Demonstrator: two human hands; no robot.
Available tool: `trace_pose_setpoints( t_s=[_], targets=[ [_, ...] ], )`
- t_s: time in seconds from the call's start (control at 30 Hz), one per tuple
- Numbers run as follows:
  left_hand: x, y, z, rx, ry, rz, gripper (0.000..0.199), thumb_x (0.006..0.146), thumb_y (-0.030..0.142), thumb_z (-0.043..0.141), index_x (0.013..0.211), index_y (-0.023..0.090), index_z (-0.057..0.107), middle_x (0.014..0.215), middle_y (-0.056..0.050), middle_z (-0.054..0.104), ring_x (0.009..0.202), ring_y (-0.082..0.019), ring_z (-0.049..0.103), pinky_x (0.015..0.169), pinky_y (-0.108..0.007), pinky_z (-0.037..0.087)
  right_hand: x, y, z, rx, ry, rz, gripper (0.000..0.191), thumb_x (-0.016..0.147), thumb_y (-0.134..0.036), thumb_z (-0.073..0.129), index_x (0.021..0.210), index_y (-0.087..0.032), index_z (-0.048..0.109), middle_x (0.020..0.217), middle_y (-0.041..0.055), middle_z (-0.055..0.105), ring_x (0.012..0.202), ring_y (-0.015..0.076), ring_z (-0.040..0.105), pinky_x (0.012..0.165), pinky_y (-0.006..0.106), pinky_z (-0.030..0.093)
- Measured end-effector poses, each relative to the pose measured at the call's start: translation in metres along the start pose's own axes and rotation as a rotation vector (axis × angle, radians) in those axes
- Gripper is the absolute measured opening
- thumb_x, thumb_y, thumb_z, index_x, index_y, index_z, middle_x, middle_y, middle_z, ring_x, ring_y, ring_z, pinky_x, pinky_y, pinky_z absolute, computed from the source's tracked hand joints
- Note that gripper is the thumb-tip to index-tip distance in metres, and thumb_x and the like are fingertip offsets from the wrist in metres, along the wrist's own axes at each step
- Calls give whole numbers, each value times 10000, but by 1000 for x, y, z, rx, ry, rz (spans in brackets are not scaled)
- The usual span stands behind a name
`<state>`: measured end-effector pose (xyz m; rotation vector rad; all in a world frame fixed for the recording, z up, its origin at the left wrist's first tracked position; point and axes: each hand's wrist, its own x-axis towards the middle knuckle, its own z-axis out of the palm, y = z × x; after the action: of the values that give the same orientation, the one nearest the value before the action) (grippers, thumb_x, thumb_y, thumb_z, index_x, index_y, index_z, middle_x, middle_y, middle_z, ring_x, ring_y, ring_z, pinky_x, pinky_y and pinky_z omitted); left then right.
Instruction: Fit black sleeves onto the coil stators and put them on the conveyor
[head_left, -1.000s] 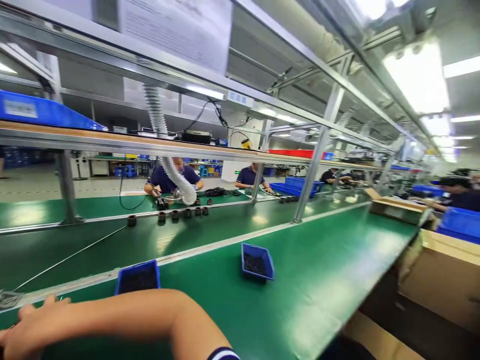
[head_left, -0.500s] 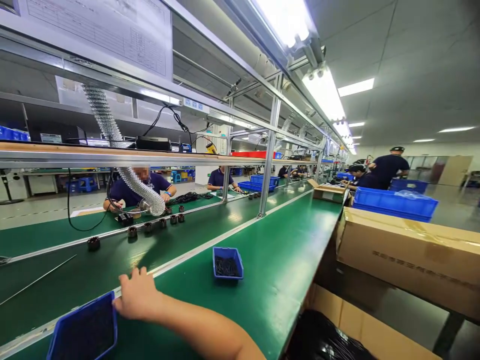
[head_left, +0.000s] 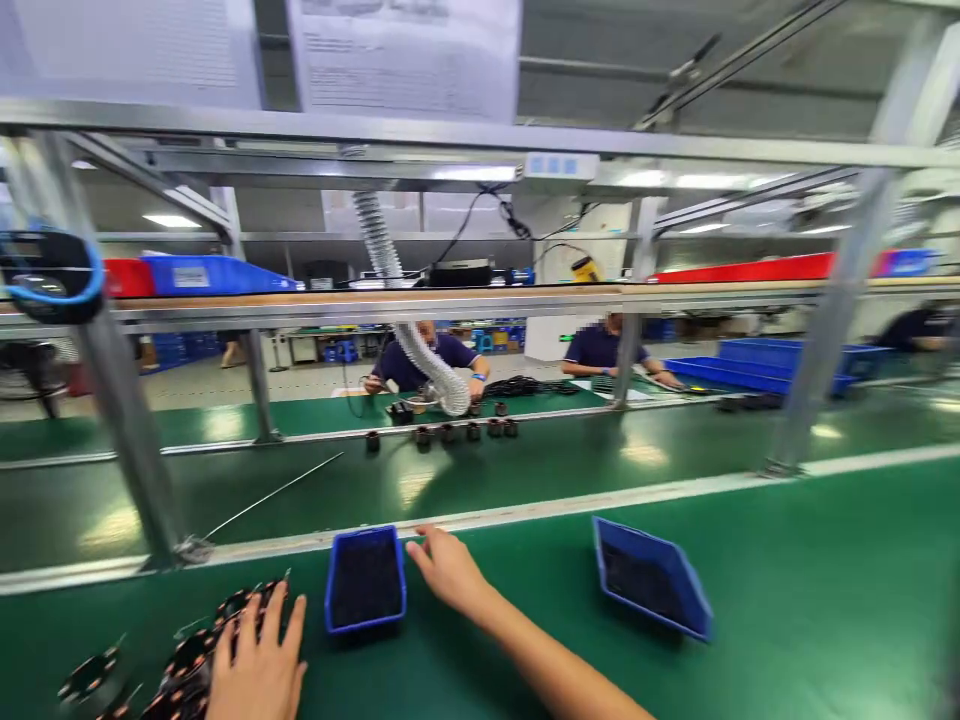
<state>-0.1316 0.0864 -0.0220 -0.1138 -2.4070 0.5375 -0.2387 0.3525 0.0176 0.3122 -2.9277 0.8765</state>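
Note:
My left hand [head_left: 259,655] lies with fingers spread over a cluster of round black parts with copper-coloured windings [head_left: 187,655], which look like motor stators. It touches or hovers just above them; I cannot tell which. My right hand [head_left: 450,575] is beside the right rim of a blue bin [head_left: 403,590] that holds dark small pieces. Its thumb and fingers are apart, with nothing visible in them. Another blue bin [head_left: 694,590], turned at an angle, stands farther right with black pieces inside.
A metal post [head_left: 124,420] rises behind the left-hand parts. A thin rod [head_left: 274,493] lies on the green belt beyond the pale rail [head_left: 525,515]. Several dark round parts [head_left: 448,433] stand along the far rail. Two people [head_left: 457,350] sit across, near a flexible duct [head_left: 450,388].
The view has swung left, bringing my left hand and the copper-wound parts into sight. My right hand stays near the right side of the same blue bin.

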Motion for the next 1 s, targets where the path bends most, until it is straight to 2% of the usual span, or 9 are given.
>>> trace_pose_setpoints(
  t_s=[0.13, 0.27, 0.43, 0.53, 0.6, 0.67, 0.77, 0.87, 1.0],
  targets=[
    [-9, -4, -4, 19, -198, -55, 629, 895, -1, 384, 1444, 238, 574, 1410, -132, 561, 1087, -247, 634, 951, -396, 475, 9, -16, 13, 61, -73, 0, 499, 1008, -321, 548, 1450, -92, 519, 1015, 55, 689, 983, 203, 652, 875, 309, 451],
    [-15, -7, 14, -67, -363, -61, 814, 842, -114, 295, 1550, 274, 400, 1458, -81, 530, 1170, -217, 603, 1020, -389, 478, 2, -15, 1, -32, -84, 10, 462, 955, -140, 508, 1411, -86, 561, 1059, 102, 688, 1028, 259, 656, 878, 329, 436],
    [-20, -4, 24, 45, -57, -35, 864, 761, -196, 323, 1410, 298, 609, 1235, -59, 659, 991, -155, 628, 933, -322, 511, -28, 26, -38, -214, -96, 77, 472, 984, -136, 455, 1446, -78, 531, 1094, 140, 675, 1010, 294, 652, 919, 418, 455],
    [-26, 2, 32, -74, -82, 46, 893, 758, -181, 284, 1481, 269, 553, 1277, -96, 625, 1050, -193, 625, 903, -335, 532, -44, 38, -51, -502, 25, 76, 495, 1054, -248, 388, 1517, -106, 494, 1322, 151, 566, 1214, 297, 545, 1040, 442, 424],
    [-29, 10, 35, -194, -109, 98, 914, 751, -168, 256, 1526, 246, 506, 1304, -108, 595, 1080, -198, 614, 913, -337, 531, -50, 32, -50, -601, 51, -51, 451, 1049, -255, 423, 1463, -158, 573, 1327, 117, 555, 1261, 286, 483, 1091, 427, 386],
    [-31, 21, 33, -320, -63, 137, 911, 726, -148, 272, 1529, 226, 483, 1301, -103, 578, 1104, -193, 604, 940, -334, 528, -51, 18, -46, -611, -67, -162, 384, 1019, -250, 504, 1369, -200, 654, 1274, 89, 594, 1238, 282, 496, 1081, 437, 387],
    [-31, 39, 22, -516, 94, 272, 837, 720, -90, 304, 1500, 179, 443, 1250, -107, 597, 980, -149, 638, 847, -256, 553, -46, -3, -38, -651, -225, -156, 325, 1000, -215, 533, 1268, -148, 703, 1244, 101, 621, 1253, 301, 505, 1085, 455, 378],
    [-27, 50, 10, -625, 188, 333, 789, 710, -85, 300, 1424, 189, 491, 1280, -116, 592, 857, -108, 639, 757, -206, 556, -42, -10, -36, -618, -232, -109, 286, 998, -145, 500, 1180, -106, 717, 1200, 102, 647, 1222, 295, 534, 1079, 446, 374],
    [-20, 47, -7, -607, 469, 323, 745, 652, 12, 366, 1354, 167, 559, 1300, -103, 585, 1191, -222, 556, 881, -366, 580, -45, -3, -37, -549, -199, -114, 289, 1020, -144, 438, 1140, -91, 695, 1173, 103, 643, 1171, 279, 546, 1042, 420, 390]
  ],
)
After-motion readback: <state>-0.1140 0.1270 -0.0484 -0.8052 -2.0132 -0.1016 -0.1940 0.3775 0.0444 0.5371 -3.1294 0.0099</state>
